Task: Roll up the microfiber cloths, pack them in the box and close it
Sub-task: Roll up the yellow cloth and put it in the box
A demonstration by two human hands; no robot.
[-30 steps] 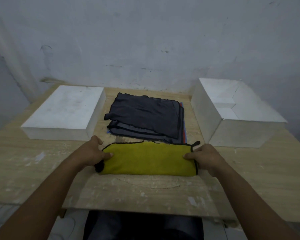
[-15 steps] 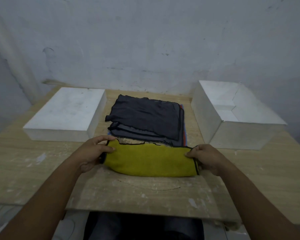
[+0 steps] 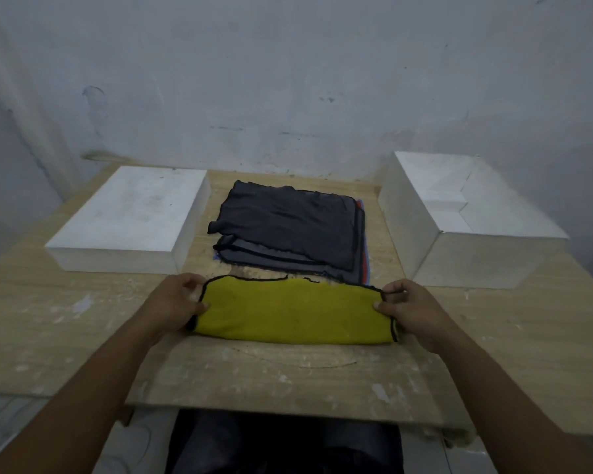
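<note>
A yellow microfiber cloth (image 3: 293, 311) with a black hem lies partly rolled across the wooden table, close to me. My left hand (image 3: 175, 302) pinches its left end between thumb and curled fingers. My right hand (image 3: 411, 307) pinches the right end the same way. Behind the yellow cloth lies a flat stack of dark grey cloths (image 3: 290, 227), with blue and red edges showing on its right side. A white open box (image 3: 466, 220) stands at the right. A white flat lid (image 3: 131, 220) lies at the left.
The wooden table (image 3: 528, 336) reaches back to a grey wall. A loose wooden board (image 3: 281, 381) juts over the near edge under the yellow cloth. My legs show below the board.
The yellow cloth has rolled slightly away from me, toward the grey stack. Both hands moved with it and kept hold of its ends.
</note>
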